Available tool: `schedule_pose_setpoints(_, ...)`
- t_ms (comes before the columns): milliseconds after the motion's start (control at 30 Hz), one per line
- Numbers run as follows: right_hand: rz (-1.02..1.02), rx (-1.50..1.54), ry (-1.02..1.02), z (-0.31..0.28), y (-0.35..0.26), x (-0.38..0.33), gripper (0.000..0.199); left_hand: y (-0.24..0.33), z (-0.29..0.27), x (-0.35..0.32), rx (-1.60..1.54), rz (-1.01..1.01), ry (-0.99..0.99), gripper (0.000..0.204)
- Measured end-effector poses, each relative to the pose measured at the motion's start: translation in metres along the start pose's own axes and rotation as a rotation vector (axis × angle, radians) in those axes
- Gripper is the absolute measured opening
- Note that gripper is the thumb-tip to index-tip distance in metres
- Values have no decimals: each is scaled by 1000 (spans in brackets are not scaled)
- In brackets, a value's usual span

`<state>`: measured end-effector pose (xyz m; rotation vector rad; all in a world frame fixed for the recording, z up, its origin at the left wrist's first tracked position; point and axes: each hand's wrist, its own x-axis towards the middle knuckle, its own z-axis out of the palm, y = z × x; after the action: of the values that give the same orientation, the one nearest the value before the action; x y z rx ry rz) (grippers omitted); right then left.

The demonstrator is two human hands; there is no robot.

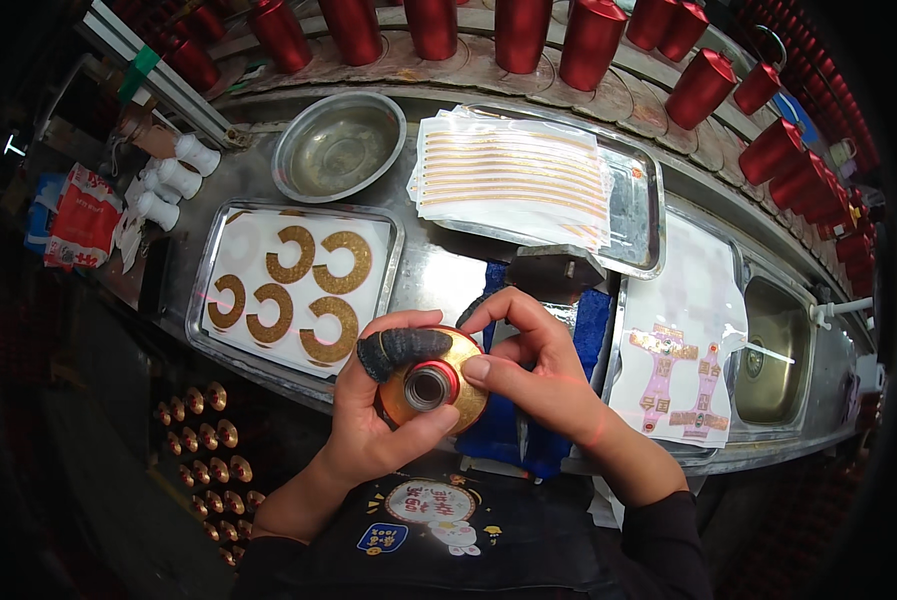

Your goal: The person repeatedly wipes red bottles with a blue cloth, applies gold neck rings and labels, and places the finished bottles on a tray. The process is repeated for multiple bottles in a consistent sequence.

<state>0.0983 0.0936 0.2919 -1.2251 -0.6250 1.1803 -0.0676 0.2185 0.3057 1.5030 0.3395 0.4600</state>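
My left hand [365,430] wraps round a red bottle [450,372] whose open neck points up toward me. A gold ring-shaped label [468,408] lies round the neck on its shoulder. One left finger wears a dark fabric finger sleeve [408,347] and rests on the label. My right hand [540,372] grips the far right side of the bottle, its thumb on the label's edge. The bottle's body is hidden beneath my hands. To the left, a tray [398,240] bears a white sheet with several gold C-shaped labels [290,252].
A metal basin [338,145] stands behind the tray. Further right are a tray [653,215] with gold-striped sheets [513,175], a dark block [556,272] on blue cloth [590,335], a sheet of ornate labels [658,370] and a sink [776,360]. Red bottles [433,30] line a conveyor [468,75].
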Motion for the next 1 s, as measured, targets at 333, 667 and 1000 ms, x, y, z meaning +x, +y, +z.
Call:
schedule_pose_setpoints(333, 7, 104, 1, -3, -2, 3, 22, 0, 0, 0, 25, 28, -16, 60)
schedule_pose_setpoints(667, -23, 16, 31, 4, -1, 3, 22, 0, -1, 0, 24, 2, -25, 62)
schedule_pose_setpoints(1000, 2, -10, 13, 3, -1, 1, 31, -1, -1, -1, -3, 5, -19, 61)
